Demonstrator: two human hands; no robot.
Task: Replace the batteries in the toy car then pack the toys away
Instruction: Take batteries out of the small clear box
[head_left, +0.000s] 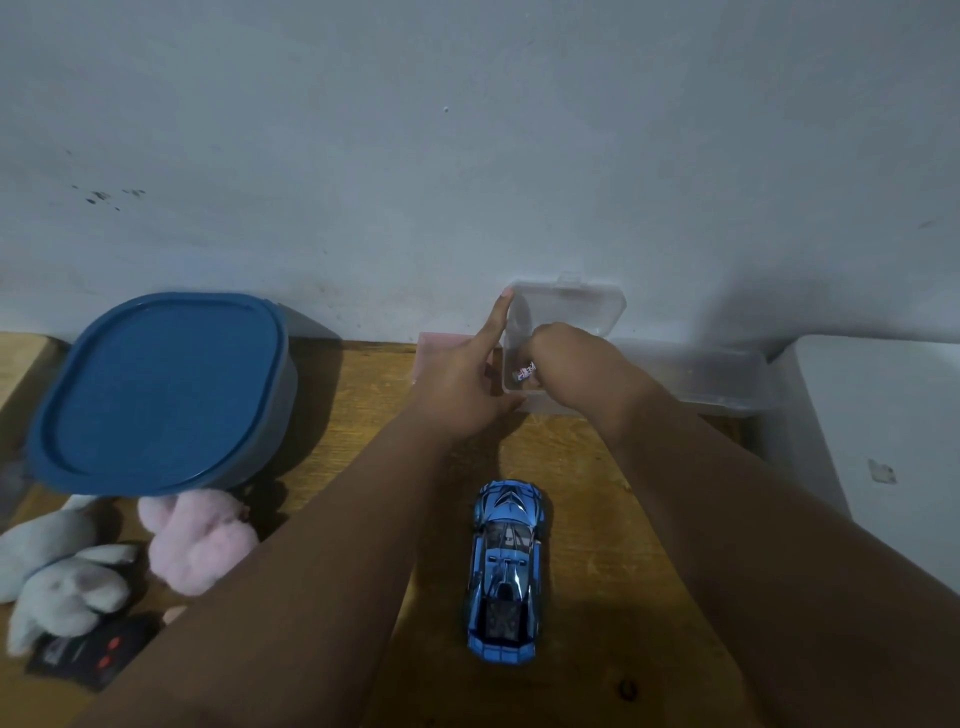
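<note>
- Clear plastic case (597, 306): lid up, by the wall at the table's far edge.
- Left hand (470, 374): spread flat against the case's left side, steadying it.
- Right hand (558, 353): inside the case, fingers pinched on what looks like a battery (524, 372).
- Toy car (506, 569): upright on the table, untouched, long axis running toward the case; nearer the person than both hands, between the forearms.

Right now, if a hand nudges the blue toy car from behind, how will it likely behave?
The toy car stands upright on its wheels on the flat wooden table, so it would probably roll forward rather than slide. Its glossy, hard-looking shell suggests it is rigid and perhaps a little slippery to grip. It sits low and wide, so tipping seems unlikely.
</note>
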